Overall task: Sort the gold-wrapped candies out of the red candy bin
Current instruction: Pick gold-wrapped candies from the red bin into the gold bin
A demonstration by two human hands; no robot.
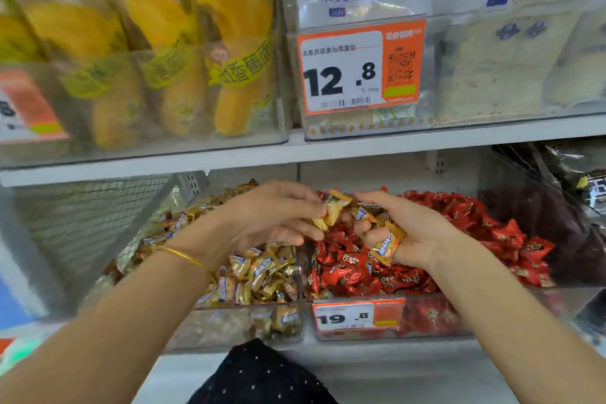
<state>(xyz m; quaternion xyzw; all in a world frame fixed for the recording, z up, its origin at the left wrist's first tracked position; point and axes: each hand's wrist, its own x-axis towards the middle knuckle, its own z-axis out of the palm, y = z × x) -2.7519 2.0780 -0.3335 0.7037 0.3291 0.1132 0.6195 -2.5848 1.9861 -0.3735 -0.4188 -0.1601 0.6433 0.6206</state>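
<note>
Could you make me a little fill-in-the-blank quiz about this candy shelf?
1. The left hand pinches a ___-wrapped candy.
2. The right hand grips more such candies above the bin of ___ ones.
3. The price tag on that bin reads ___.
Missing words: gold; red; 19.8

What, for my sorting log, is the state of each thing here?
left hand: pinches one gold candy
right hand: holds several gold candies, fingers curled
red candy bin: heaped with red candies
gold candy bin: heaped full
</note>
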